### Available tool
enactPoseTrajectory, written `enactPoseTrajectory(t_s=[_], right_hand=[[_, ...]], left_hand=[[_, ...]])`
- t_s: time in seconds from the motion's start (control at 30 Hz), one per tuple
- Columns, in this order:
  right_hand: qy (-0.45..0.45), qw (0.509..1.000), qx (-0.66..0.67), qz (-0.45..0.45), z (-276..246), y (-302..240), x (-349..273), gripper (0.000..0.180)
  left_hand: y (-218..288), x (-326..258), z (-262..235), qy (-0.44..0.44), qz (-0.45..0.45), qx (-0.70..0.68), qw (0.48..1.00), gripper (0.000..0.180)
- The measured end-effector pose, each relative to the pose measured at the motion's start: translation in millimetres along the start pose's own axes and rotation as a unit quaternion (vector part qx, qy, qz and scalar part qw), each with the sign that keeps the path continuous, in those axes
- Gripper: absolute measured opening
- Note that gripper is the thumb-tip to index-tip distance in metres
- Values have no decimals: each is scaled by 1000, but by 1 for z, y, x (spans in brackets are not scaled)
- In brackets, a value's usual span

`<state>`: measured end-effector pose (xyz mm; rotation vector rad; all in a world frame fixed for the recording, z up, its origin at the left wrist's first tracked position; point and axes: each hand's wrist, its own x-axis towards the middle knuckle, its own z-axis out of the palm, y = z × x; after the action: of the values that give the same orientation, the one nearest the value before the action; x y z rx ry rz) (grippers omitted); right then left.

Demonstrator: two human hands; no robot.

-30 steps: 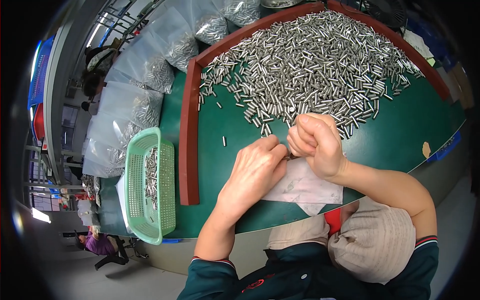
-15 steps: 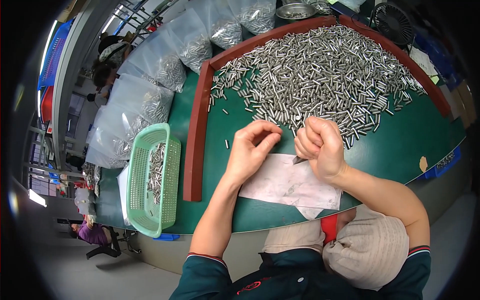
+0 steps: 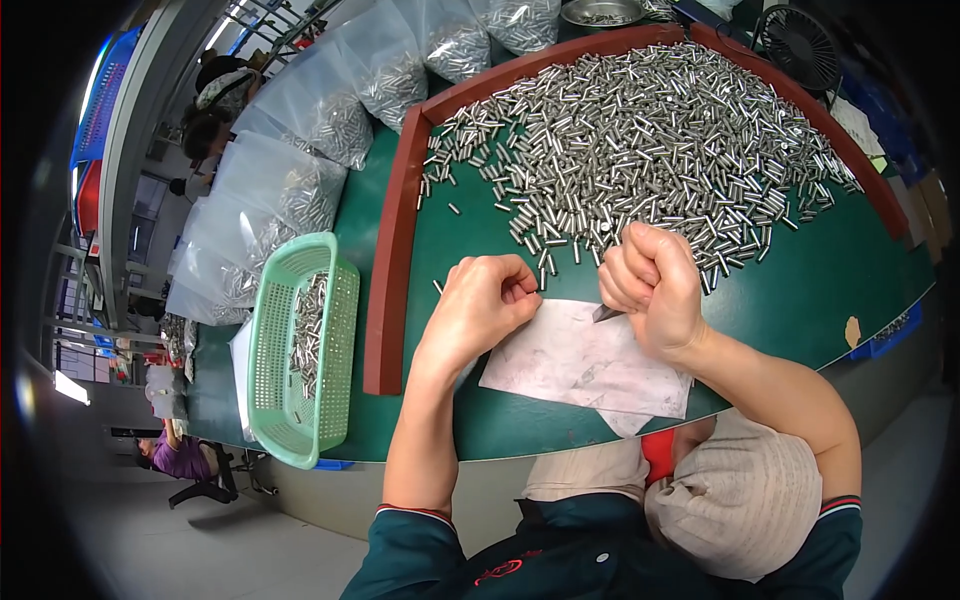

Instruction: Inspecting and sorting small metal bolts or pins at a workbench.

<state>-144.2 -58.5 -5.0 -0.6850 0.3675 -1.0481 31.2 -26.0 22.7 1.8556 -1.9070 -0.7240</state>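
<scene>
My left hand (image 3: 478, 308) is closed, its fingers curled toward the thumb beside the left edge of a stained white cloth (image 3: 580, 360). Whatever may be in those fingers is hidden. Above the cloth's right part, my right hand (image 3: 655, 290) makes a fist round a dark, pointed tool (image 3: 606, 313); only its tip sticks out below the fingers, so its kind does not show. Just beyond both hands spreads a big pile of small, shiny metal pins (image 3: 650, 150). A few loose pins lie near the left hand.
A dark red wooden frame (image 3: 392, 270) borders the pile on the green table (image 3: 800, 275). Left of it stands a pale green basket (image 3: 345, 370) with pins inside. Clear bags of pins (image 3: 340, 130) line the far left. A black fan (image 3: 797, 48) stands at the far right.
My left hand has moved left and a little nearer to me, and its fingers have curled in more. The right fist still holds the dark tool. The view has shifted slightly.
</scene>
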Motion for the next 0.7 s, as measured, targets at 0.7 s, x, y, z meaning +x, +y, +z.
enactPoseTrajectory(t_s=[0.7], right_hand=[[13, 1000, -14, 2, 2, -1, 2, 40]], left_hand=[[-30, 8, -38, 50, -47, -525, 849, 6]])
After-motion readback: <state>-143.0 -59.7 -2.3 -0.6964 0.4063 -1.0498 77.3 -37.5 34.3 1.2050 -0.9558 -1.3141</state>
